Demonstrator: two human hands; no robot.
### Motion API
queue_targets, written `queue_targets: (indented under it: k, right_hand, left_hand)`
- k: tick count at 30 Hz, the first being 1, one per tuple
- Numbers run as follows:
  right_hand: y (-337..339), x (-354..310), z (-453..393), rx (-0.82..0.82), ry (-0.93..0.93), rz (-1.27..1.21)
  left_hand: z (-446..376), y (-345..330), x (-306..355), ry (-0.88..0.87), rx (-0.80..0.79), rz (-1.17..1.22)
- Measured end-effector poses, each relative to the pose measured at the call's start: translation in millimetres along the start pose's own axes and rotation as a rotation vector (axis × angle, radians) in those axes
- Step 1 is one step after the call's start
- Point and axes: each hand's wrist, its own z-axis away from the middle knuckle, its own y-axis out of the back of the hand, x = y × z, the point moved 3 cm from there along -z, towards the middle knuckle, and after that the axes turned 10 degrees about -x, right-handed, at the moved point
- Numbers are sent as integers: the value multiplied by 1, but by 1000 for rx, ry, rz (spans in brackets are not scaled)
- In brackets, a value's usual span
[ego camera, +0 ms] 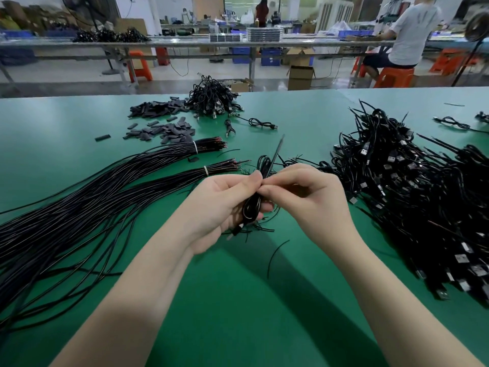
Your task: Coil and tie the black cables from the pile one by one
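Item: one coiled black cable (253,205), held upright above the green table (238,300) at mid-frame, between both hands. The left hand (225,207) is curled around the lower part of the coil, with the thumb laid against its upper part; the loops are seen emerging above the thumb and below the fingers. The right hand (304,197) is closed in a pinch at the middle of the coil, thumb and forefinger meeting just beside the left thumb; a thin black tie (277,149) is seen blurred, rising from that pinch toward the far side of the table. What exactly is caught between the right fingertips cannot be told. Short black tie pieces (260,229) are scattered on the table under and beside the hands, and one curved piece (275,256) lies apart, nearer the viewer. To the left, two long bundles of straight black cables (92,202) are laid out, each bound near its far end with a pale band (205,170). To the right, a large pile of coiled cables with plugs (412,192) is heaped. At the far side, a smaller heap of coiled cables (211,98) and a scatter of dark flat sleeves (161,120) are noted. Beyond the table, a person in a pale shirt (412,33) is seated on an orange stool (394,76).
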Motion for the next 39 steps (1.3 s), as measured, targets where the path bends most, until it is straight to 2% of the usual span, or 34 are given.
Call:
queue_targets:
  k: [2,4,6,7,9,10,12,13,14,17,18,19,21,23,25,28,29,31,32,34,36,38,39]
  right_hand:
    - [-2,11,2,2,-148,-256]
    - [-7,19,4,-145,-263,-369]
    - [-7,20,6,-293,-299,-312]
    - [-6,19,6,-313,-280,-253]
    - [-4,16,5,-230,-292,-247]
    - [1,15,4,-138,-335,-326]
    - [19,11,0,112,-415,-529]
    - [34,6,-2,243,-409,-504]
    - [56,0,-3,341,-387,-309]
    - [136,-17,1,423,-266,757]
    - [164,-17,6,476,-287,1013]
    - [191,-14,13,539,-328,1170]
    - [231,5,30,541,-527,1289]
    - [252,35,45,345,-830,1256]
    - [261,52,55,252,-959,1170]
    - [256,46,50,357,-910,1120]
    - [249,39,47,418,-818,1148]
    - [215,25,41,475,-517,1199]
    - [189,20,39,451,-367,1190]
    - [131,20,37,300,-149,1080]
    - [74,36,42,93,-156,942]
    - [31,58,51,-70,-292,810]
    - [19,70,56,-97,-372,734]
  left_hand:
    - [0,-2,-4,42,-24,86]
    - [-2,-4,-10,89,-24,145]
    - [-4,-7,-20,151,8,162]
    - [-6,-9,-26,186,30,164]
    - [-10,-13,-39,225,82,205]
    - [-12,-15,-44,225,124,207]
    - [-14,-13,-52,177,246,56]
    - [-14,-9,-53,119,307,-73]
    - [-14,-4,-52,49,357,-196]
    - [-8,14,-48,-89,458,-359]
    - [-6,21,-48,-105,490,-385]
    - [-5,27,-48,-110,516,-412]
    - [-2,39,-50,-100,552,-492]
    - [2,52,-52,-87,571,-598]
    - [6,69,-51,-75,599,-715]
    - [8,104,-44,-19,647,-931]
    - [8,117,-41,28,653,-1026]
    - [9,144,-39,177,673,-1205]
    - [9,156,-39,255,686,-1290]
    - [13,177,-42,394,675,-1445]
    - [18,189,-46,457,647,-1518]
    - [22,197,-46,428,677,-1506]
    - [23,199,-46,408,697,-1496]
